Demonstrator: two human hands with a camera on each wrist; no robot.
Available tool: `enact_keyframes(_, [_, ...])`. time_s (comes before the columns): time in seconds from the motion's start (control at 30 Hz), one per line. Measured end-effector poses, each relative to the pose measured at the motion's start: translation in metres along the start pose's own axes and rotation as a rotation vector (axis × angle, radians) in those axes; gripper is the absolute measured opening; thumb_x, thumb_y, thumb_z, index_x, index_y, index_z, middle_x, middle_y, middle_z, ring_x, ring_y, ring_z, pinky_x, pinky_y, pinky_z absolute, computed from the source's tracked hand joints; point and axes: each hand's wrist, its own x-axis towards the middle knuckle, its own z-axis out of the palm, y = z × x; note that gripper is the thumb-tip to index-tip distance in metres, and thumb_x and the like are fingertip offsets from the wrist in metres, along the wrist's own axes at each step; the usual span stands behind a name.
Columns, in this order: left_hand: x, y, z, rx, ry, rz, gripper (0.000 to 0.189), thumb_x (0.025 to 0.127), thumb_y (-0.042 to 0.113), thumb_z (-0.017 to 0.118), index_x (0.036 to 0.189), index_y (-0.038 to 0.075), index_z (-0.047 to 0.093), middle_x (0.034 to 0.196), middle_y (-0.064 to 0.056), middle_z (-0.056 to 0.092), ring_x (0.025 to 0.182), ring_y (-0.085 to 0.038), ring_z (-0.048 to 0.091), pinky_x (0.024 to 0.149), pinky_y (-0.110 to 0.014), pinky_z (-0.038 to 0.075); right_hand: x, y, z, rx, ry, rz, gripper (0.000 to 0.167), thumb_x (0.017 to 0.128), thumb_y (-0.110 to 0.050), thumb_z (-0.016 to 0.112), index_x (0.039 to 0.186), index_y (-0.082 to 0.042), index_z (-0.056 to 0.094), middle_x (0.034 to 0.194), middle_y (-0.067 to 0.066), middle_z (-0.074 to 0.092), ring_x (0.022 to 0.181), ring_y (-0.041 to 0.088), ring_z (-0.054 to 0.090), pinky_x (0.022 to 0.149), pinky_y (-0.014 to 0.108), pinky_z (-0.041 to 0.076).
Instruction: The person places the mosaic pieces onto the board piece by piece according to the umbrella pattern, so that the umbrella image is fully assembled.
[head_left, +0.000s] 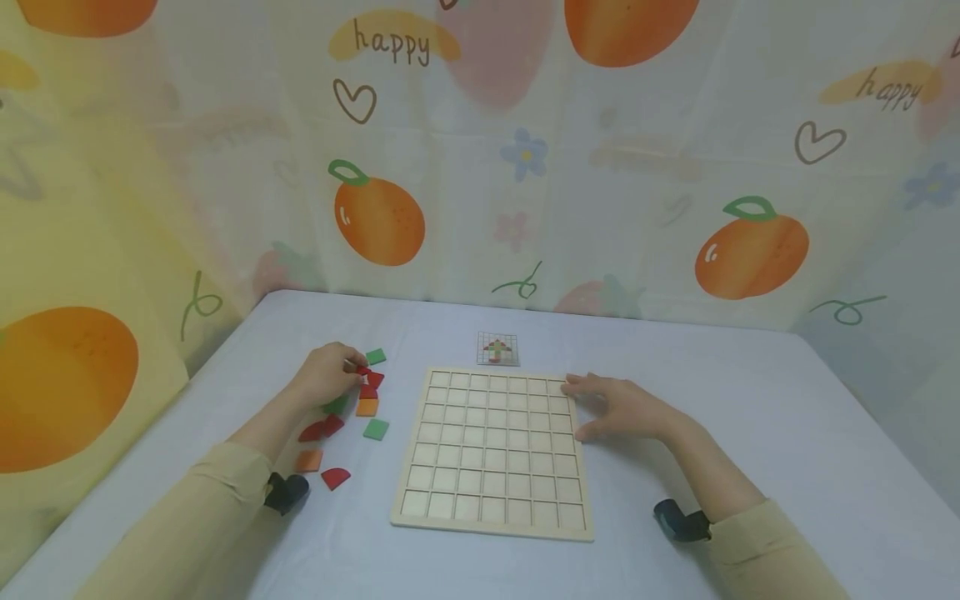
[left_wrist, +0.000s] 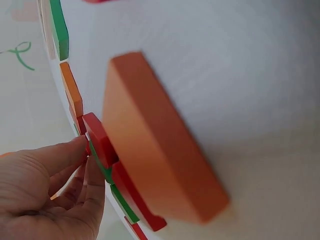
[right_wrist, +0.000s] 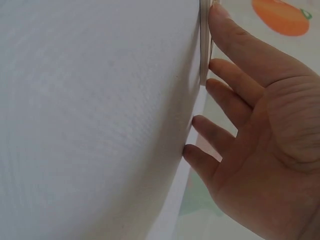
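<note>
My left hand point(head_left: 327, 375) is over the loose pieces left of the board, thumb and fingertips pinching a small red piece point(head_left: 363, 370) whose outline is mostly hidden. In the left wrist view, the left hand point(left_wrist: 55, 185) has its fingertips among red and green pieces, with an orange square tile point(left_wrist: 155, 145) large in front. At the board's right edge, my right hand point(head_left: 626, 408) rests its thumb and fingertips on the rim of the wooden grid board point(head_left: 492, 531). The right wrist view shows that hand point(right_wrist: 270, 125) with its fingers spread and relaxed.
A small pattern card point(head_left: 497, 349) lies behind the board. Green tiles point(head_left: 377, 429), another orange tile point(head_left: 367, 407) and a red quarter-round piece point(head_left: 336, 477) lie scattered on the white table point(head_left: 675, 533). A printed cloth point(head_left: 465, 217) hangs behind the table.
</note>
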Motion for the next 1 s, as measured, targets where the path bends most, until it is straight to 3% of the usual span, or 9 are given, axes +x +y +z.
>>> enact_keyframes(0.5, [-0.009,0.008,0.003,-0.053,0.056,-0.062,0.030,0.095,0.007,0.060,0.124,-0.003,0.062,0.124,-0.025,0.061,0.109,-0.035,0.057,0.096,-0.046,0.055,0.000,0.000,0.000,0.013,-0.012,0.008,0.081,0.076,-0.043,0.081,0.145,-0.015,0.050,0.159,0.006,0.038,0.151,0.040,0.024,0.120,0.062,0.021])
enact_keyframes(0.77, [-0.012,0.008,0.001,-0.054,0.100,-0.049,0.025,0.094,0.007,0.062,0.117,-0.001,0.065,0.121,-0.024,0.063,0.105,-0.035,0.057,0.089,-0.042,0.058,0.000,0.000,0.001,-0.002,-0.012,0.003,0.080,0.076,-0.043,0.081,0.145,-0.015,0.050,0.159,0.006,0.038,0.151,0.041,0.025,0.120,0.062,0.021])
enact_keyframes(1.0, [-0.014,0.009,-0.002,-0.088,0.117,-0.083,0.020,0.092,0.003,0.062,0.111,0.000,0.069,0.120,-0.024,0.062,0.106,-0.036,0.055,0.084,-0.041,0.060,0.001,0.000,0.001,-0.015,-0.011,0.004,0.079,0.077,-0.043,0.081,0.144,-0.015,0.051,0.159,0.007,0.038,0.151,0.041,0.025,0.120,0.062,0.021])
